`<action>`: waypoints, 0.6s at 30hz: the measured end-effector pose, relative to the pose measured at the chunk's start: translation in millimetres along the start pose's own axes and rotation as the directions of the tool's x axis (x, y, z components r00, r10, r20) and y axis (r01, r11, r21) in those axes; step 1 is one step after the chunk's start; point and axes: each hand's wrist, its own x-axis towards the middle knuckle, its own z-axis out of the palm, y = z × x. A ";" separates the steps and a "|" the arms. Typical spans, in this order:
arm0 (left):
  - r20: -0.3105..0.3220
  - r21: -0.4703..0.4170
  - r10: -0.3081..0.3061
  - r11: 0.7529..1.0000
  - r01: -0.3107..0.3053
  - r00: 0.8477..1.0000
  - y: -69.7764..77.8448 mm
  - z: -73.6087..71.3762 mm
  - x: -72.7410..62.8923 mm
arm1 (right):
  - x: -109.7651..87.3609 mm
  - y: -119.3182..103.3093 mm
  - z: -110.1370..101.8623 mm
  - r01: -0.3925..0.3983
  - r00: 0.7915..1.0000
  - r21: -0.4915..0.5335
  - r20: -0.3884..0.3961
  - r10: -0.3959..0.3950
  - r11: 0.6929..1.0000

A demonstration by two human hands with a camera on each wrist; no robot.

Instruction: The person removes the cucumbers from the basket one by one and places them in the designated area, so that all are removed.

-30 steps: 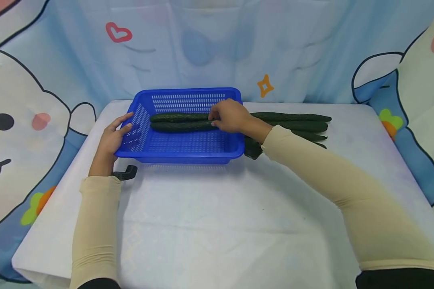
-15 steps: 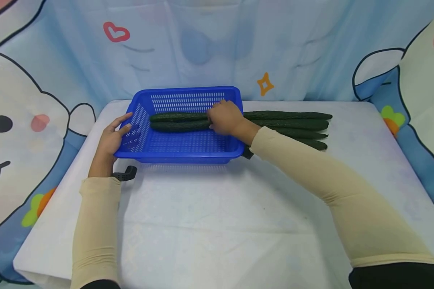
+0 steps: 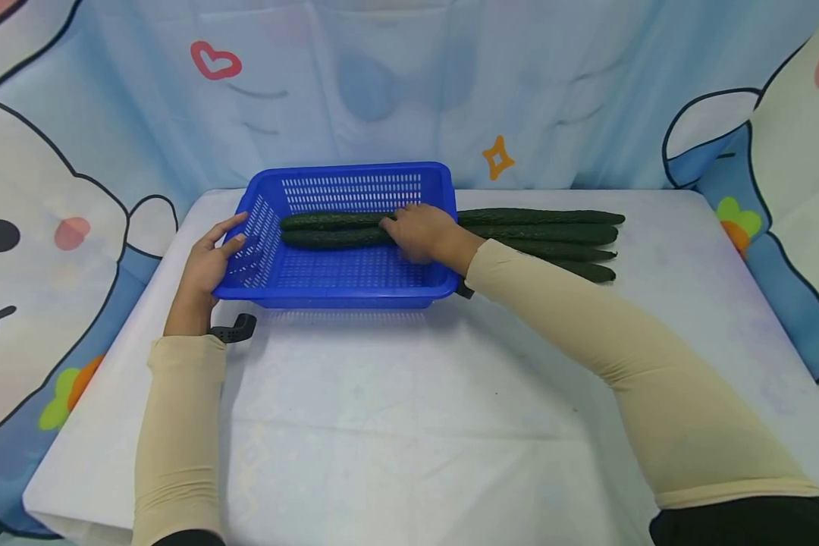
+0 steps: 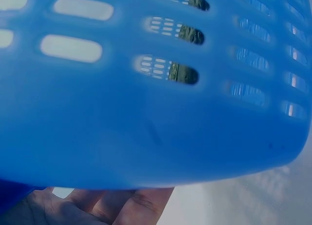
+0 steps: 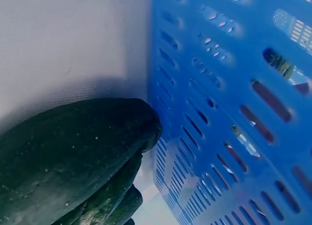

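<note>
My left hand [image 3: 203, 265] grips the left rim of a blue perforated plastic basket [image 3: 341, 293]. In the left wrist view its fingers [image 4: 141, 205] show below the basket's rim. Two long dark green cucumbers [image 3: 341, 239] lie side by side in the basket. My right hand [image 3: 423, 231] is inside the basket at its right end, over the right ends of these cucumbers. One digit touches the cucumbers from above; the other fingers are mostly hidden under the hand. Outside, against the basket's right wall, lie several more cucumbers [image 3: 546, 235], seen close up in the right wrist view.
A white cloth covers the table [image 3: 382, 425]. Behind it hangs a blue curtain [image 3: 396, 91] with cartoon prints. A black strap [image 3: 235, 328] is on the left wrist, and the right forearm crosses in front of the loose cucumbers.
My right hand has shifted a little left and sunk lower over the cucumbers in the basket. The left hand and the basket have stayed in place.
</note>
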 end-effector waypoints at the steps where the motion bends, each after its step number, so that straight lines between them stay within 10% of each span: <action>1: -0.002 0.004 0.000 1.000 0.000 1.000 0.0 0.0 0.2 | 0.3 -0.1 0.5 0.006 1.000 -0.005 0.008 -0.006 1.000; 11: -0.008 0.020 0.004 1.000 -0.004 1.000 0.7 0.3 -0.5 | -1.4 -1.3 -1.7 0.005 0.997 -0.032 0.083 -0.003 0.999; 18: -0.002 0.007 -0.005 1.000 0.005 1.000 1.7 0.4 -0.1 | -0.2 -0.2 -1.0 0.043 0.999 0.048 -0.001 -0.043 0.998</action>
